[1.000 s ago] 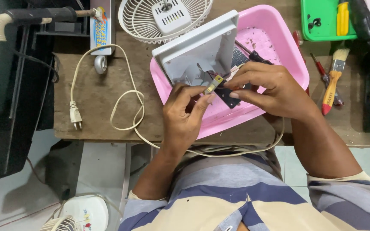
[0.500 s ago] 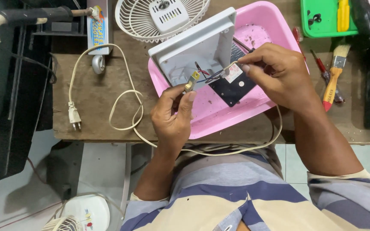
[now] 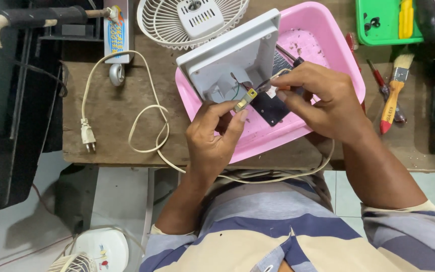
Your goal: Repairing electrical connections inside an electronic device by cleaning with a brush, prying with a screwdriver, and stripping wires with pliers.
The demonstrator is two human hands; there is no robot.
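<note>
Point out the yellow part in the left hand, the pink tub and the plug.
Yellow part (image 3: 245, 99), head view, on its middle, at the left fingertips.
Pink tub (image 3: 349, 64), head view, on its right rim.
Plug (image 3: 87, 135), head view, on its white body.

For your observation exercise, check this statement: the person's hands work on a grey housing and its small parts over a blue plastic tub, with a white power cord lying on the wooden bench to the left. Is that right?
Not quite: the tub is pink, not blue, as the head view shows. The rest holds: the left hand and right hand work on the grey housing over it, and the white power cord lies on the wooden bench to the left.
</note>
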